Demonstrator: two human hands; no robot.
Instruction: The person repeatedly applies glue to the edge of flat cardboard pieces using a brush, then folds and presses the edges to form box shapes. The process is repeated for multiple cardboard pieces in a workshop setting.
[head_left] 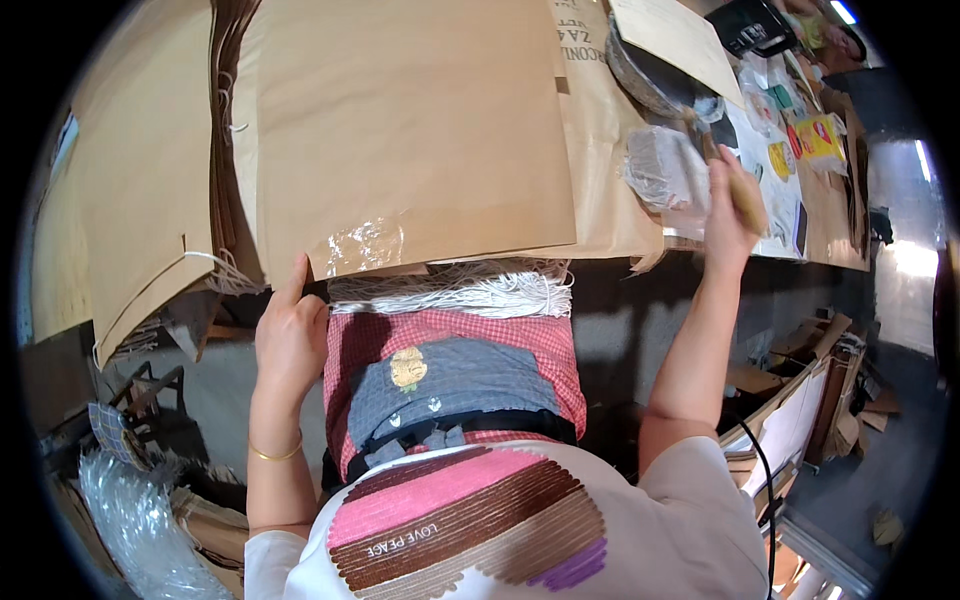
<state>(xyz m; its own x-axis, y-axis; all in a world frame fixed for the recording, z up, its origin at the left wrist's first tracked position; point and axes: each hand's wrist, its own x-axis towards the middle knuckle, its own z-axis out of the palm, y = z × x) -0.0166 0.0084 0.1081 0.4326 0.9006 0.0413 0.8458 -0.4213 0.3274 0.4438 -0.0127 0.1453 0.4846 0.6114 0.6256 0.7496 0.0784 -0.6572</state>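
While our left hand [290, 335] presses its fingers on the near edge of the brown paper sheet [410, 130] — beside a glossy glue patch [365, 243] — our right hand [730, 205] is clenched around a wooden-handled brush [725, 165], right of that sheet. White cord handles [460, 288] hang below the sheet; a dark bowl [650, 75] sits beyond the brush.

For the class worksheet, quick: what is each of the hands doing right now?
Left hand: open, fingers pressed on the lower edge of the brown paper sheet.
Right hand: closed around the wooden handle of a brush.
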